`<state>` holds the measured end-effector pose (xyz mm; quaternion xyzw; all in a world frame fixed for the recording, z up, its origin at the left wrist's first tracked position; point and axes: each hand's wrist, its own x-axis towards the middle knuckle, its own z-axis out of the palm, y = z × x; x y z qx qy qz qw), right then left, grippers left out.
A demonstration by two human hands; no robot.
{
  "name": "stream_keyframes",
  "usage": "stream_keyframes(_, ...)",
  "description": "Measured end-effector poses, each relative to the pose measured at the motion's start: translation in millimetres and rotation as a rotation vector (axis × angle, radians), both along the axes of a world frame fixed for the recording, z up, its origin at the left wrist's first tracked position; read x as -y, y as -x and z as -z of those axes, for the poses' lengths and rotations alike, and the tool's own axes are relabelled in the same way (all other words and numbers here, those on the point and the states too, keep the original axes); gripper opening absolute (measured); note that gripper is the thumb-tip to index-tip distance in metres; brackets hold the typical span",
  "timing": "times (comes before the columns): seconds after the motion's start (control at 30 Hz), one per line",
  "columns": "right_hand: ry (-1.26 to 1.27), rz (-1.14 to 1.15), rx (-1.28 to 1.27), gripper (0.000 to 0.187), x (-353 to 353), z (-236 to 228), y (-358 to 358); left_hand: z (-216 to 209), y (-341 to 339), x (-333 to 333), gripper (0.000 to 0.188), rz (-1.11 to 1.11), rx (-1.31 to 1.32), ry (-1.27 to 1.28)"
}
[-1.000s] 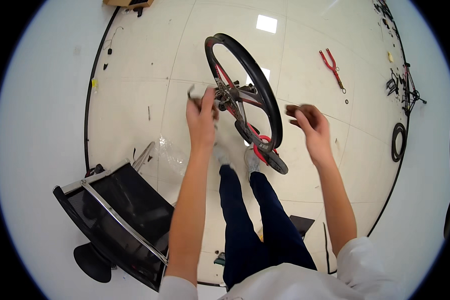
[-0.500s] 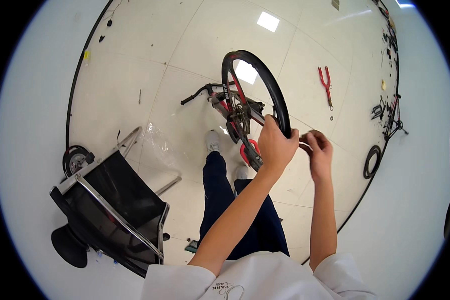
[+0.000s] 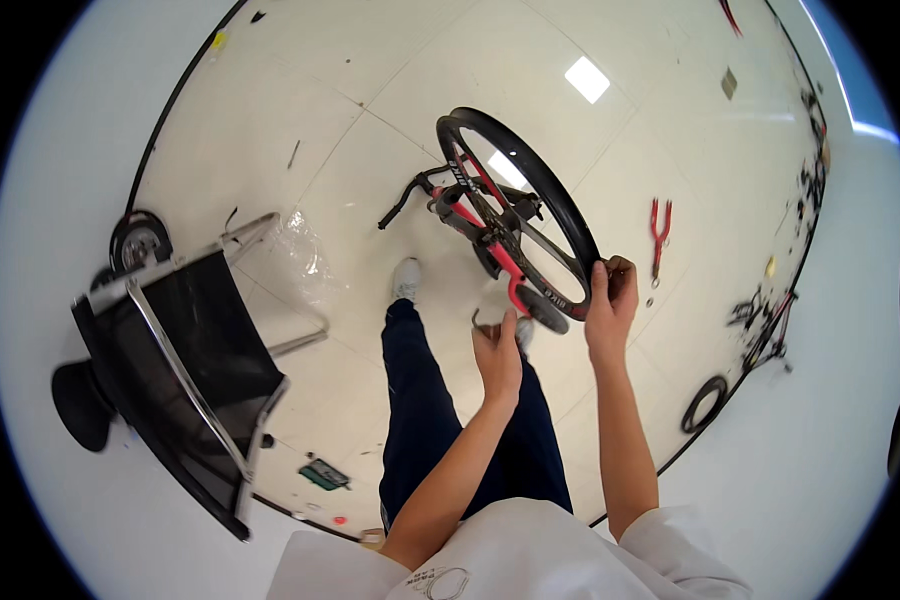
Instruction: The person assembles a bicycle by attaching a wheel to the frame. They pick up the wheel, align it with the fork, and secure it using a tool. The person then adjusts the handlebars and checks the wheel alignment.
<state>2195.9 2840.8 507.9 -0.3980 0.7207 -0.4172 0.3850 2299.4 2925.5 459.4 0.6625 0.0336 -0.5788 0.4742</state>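
A small bicycle (image 3: 450,208) with red and dark frame parts stands on the floor before me. Its wheel, with a black tyre (image 3: 530,155), tilts up toward me, and a dark handlebar (image 3: 398,208) sticks out at left. My right hand (image 3: 611,305) is closed at the tyre's right edge, thumb against the rubber and fingers curled beside it. Near the wheel's lower end, apart from the tyre, my left hand (image 3: 498,362) is closed in a pinch. Something thin, dark and curved shows at its fingertips, too small to name.
A black mesh chair (image 3: 190,360) with metal arms lies at left, beside a small wheel (image 3: 140,245). Clear plastic wrap (image 3: 300,260) is on the floor. A red fork (image 3: 659,240) lies at right; farther right are a tyre (image 3: 705,404) and a bicycle frame (image 3: 775,335).
My left hand has let go of the wheel and moved down and left. My right hand has come left and up against the tyre. The wheel has turned and its lower end shifted right.
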Motion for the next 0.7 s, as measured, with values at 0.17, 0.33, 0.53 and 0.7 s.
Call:
stream_keyframes(0.17,-0.072,-0.188,0.024,0.015,22,-8,14,-6,30,43,0.033,-0.14,-0.109,0.061)
stream_keyframes(0.33,-0.109,-0.37,-0.064,0.015,18,-12,19,4,64,35,0.036,-0.263,-0.2,-0.095)
stream_keyframes(0.53,-0.254,-0.542,0.002,0.015,27,-24,28,39,64,42,0.041,-0.347,0.073,-0.055)
stream_keyframes(0.7,-0.392,-0.695,-0.002,0.016,56,-40,31,39,43,79,0.055,-0.265,0.86,-0.182)
